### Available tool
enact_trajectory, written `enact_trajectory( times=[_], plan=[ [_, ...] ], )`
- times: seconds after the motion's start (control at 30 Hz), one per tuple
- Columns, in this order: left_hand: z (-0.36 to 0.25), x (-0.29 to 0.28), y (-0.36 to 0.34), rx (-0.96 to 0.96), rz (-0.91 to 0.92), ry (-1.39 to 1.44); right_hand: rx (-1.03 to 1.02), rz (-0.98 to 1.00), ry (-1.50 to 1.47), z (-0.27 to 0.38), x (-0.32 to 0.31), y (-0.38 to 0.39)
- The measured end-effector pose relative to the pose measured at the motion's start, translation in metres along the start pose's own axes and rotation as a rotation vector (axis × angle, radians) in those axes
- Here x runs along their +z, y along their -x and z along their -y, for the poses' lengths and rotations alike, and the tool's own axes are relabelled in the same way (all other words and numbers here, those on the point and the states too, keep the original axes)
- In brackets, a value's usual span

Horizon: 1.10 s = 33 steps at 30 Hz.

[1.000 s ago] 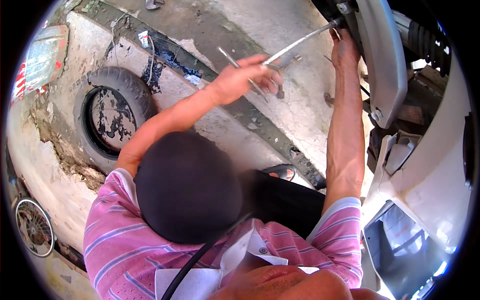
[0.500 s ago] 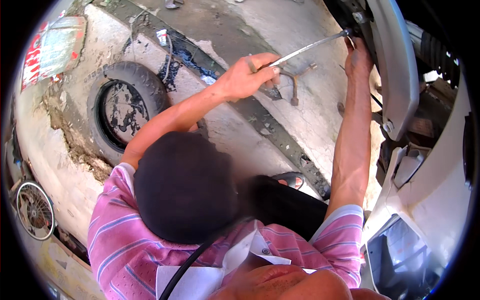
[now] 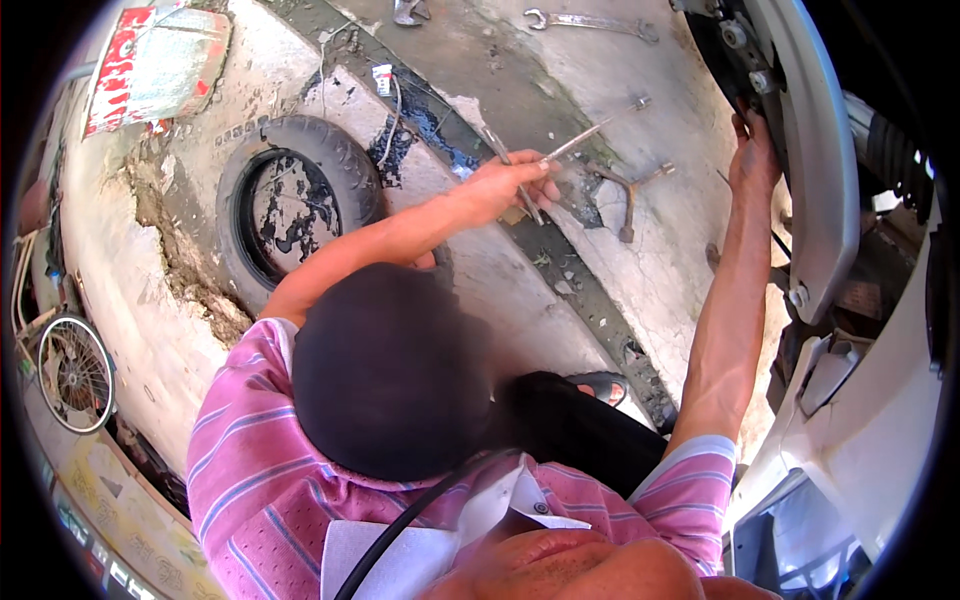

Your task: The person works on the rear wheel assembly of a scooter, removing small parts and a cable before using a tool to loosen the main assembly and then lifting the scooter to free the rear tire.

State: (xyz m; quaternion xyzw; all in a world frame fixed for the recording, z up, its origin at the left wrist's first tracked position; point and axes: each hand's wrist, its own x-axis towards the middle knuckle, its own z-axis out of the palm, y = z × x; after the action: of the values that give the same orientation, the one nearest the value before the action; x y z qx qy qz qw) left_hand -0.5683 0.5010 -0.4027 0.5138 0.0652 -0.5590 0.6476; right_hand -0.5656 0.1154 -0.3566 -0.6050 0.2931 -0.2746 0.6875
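My left hand [image 3: 510, 185] is closed round a metal T-handle wrench [image 3: 595, 130], its long shaft pointing up and right, the socket end clear of the vehicle. My right hand [image 3: 755, 160] reaches up at the inner side of a scooter's grey fork-like part [image 3: 820, 180], fingers curled by a bolt [image 3: 760, 82] on the dark wheel area; whether they hold anything is unclear. A Y-shaped socket wrench [image 3: 625, 200] lies on the concrete below the shaft, and a long open-ended spanner [image 3: 585, 22] lies farther back.
A loose tyre [image 3: 355, 170] lies left of my left arm, with a red-and-white panel [image 3: 160, 75] behind it. A spoked wheel [image 3: 75, 370] is at the far left. A hammer-like tool [image 3: 405, 12] lies at the back. The scooter's white body [image 3: 850, 470] fills the right side.
The wrench's socket end has come away from the bolt and moved down-left. My right hand stays at the vehicle. The whole view has shifted, bringing the spanner into sight.
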Motion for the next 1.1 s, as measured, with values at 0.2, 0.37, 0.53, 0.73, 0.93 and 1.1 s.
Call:
enact_trajectory(
  times=[0.2, 0.37, 0.53, 0.73, 0.93, 1.1],
  plan=[
    [0.009, -0.006, -0.009, 0.019, 0.046, 0.055, 0.114, 0.163, -0.290, -0.013, -0.033, -0.014],
    [0.015, -0.013, -0.004, -0.020, 0.015, 0.022, 0.328, 0.330, -0.720, -0.011, -0.027, -0.014],
    [0.014, -0.013, -0.009, -0.051, 0.024, 0.047, 0.502, 0.261, -0.825, -0.021, -0.040, -0.049],
    [0.015, -0.017, -0.007, -0.075, 0.030, 0.191, 0.620, 0.240, -0.895, -0.029, -0.042, -0.068],
    [0.020, -0.023, -0.006, -0.100, 0.016, 0.289, 0.634, 0.453, -1.019, -0.017, -0.025, -0.056],
    [0.024, -0.030, -0.008, -0.105, 0.029, 0.259, 0.512, 0.342, -0.957, -0.010, -0.014, -0.042]
  ],
)
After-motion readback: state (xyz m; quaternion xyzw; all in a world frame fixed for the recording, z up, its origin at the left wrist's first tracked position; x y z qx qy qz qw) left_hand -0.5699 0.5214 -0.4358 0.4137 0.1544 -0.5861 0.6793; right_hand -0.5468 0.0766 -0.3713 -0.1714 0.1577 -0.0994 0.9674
